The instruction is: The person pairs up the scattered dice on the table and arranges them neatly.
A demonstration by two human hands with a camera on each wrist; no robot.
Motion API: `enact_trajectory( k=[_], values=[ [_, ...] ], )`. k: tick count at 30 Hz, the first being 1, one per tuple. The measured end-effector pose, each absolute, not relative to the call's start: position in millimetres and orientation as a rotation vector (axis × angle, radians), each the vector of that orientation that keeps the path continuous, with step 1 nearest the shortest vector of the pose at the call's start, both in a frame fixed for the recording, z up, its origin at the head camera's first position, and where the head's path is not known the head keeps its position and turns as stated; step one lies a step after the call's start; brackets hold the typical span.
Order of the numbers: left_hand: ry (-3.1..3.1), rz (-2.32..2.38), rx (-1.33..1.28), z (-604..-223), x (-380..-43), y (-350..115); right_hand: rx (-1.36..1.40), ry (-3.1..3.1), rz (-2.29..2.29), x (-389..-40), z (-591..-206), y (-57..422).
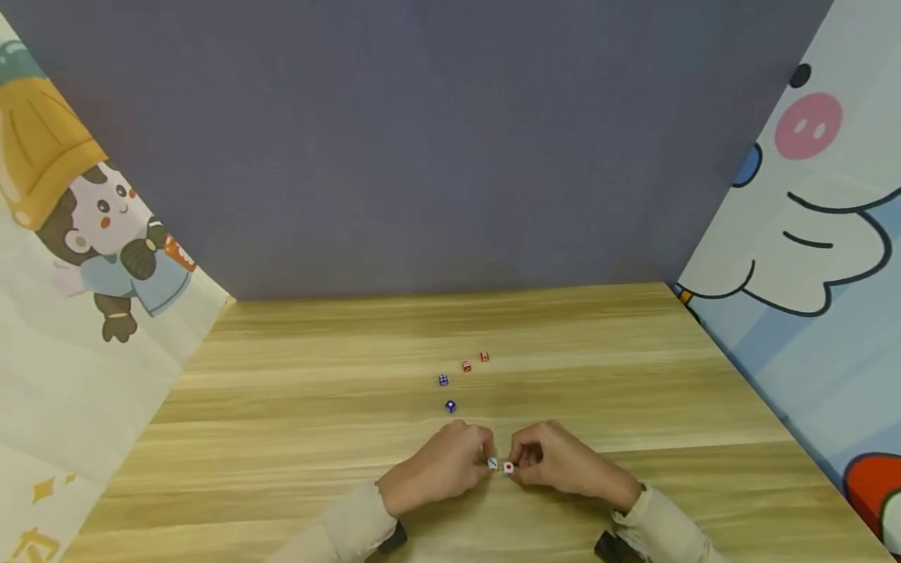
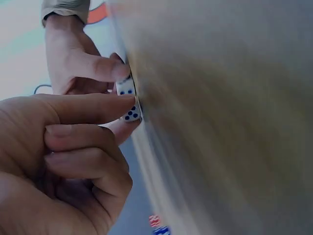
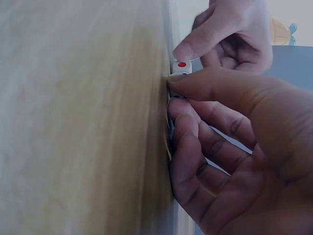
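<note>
Two small white dice stand side by side low over the wooden table, with a narrow gap between them in the head view. My left hand [image 1: 450,461] pinches the left white die [image 1: 493,464] between thumb and forefinger. In the left wrist view dark blue pips show on that white die [image 2: 131,116], and the other fingers curl into the palm. From the other side, my right hand [image 1: 563,460] pinches the right white die [image 1: 508,467], which has one large red pip facing up. Fingertips cover part of both dice.
Beyond the hands lie two blue dice, one nearer [image 1: 450,407] and one farther [image 1: 443,380]. Two red dice, a left one [image 1: 466,366] and a right one [image 1: 484,356], sit farther back on the wooden table [image 1: 296,438]. A grey panel [image 1: 450,156] rises behind the table.
</note>
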State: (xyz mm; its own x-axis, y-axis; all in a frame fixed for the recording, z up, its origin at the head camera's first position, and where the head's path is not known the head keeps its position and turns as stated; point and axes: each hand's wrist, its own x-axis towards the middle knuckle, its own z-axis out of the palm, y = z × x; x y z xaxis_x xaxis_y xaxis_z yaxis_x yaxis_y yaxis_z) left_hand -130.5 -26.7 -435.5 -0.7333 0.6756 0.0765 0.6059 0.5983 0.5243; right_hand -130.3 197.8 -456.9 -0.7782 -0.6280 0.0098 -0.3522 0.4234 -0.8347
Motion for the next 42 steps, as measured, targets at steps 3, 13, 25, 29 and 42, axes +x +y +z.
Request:
enact_trajectory(
  k=[3, 13, 25, 29, 42],
  values=[
    [2.611, 0.890, 1.043, -438.8, -132.5, -26.4, -0.849, 2.387, -1.284, -130.3, -458.3, 198.4],
    [2.440, 1.121, 0.961, -449.1, -138.2, -27.0, -0.873, 2.403, -1.322, -130.9, -459.4, 198.5],
    [2.335, 1.352, 0.798, -463.3, -134.3, -36.7, -0.887, 2.464, -1.285, -129.1, -462.6, 189.9],
    [2.312, 1.404, 0.794, -469.4, -133.6, -37.6, -0.887, 2.463, -1.283, -127.1, -462.8, 190.1],
    [2.316, 1.430, 0.751, -472.1, -128.4, -39.2, -0.920, 2.441, -1.230, -122.4, -462.1, 189.9]
  ],
)
